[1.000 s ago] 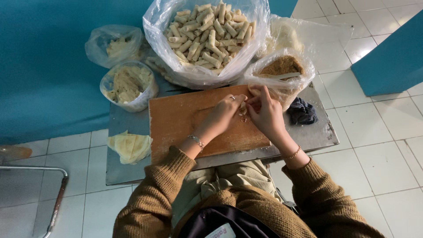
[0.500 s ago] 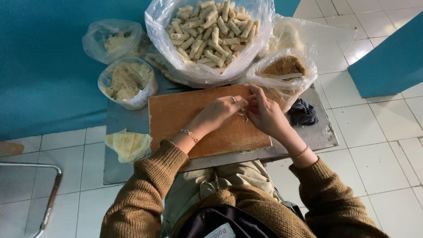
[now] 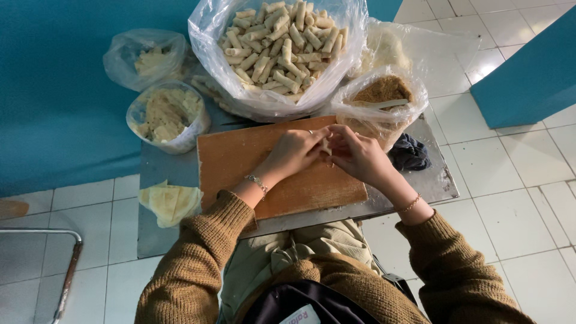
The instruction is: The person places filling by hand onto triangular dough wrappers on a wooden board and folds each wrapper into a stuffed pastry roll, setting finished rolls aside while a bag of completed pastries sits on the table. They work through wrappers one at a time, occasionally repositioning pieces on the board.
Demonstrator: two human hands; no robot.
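While both hands meet over the wooden board [image 3: 264, 174], the left hand [image 3: 292, 153] and the right hand [image 3: 359, 157] pinch one small pale roll [image 3: 326, 146] between their fingertips, so each grip is closed on it. I think the wrapper should be kept tight and the pressing gentle. A metal surface [image 3: 438, 177] carries the board, a big bag of finished rolls [image 3: 282, 45] and a filling bag [image 3: 381, 96], above white floor tiles [image 3: 516, 198].
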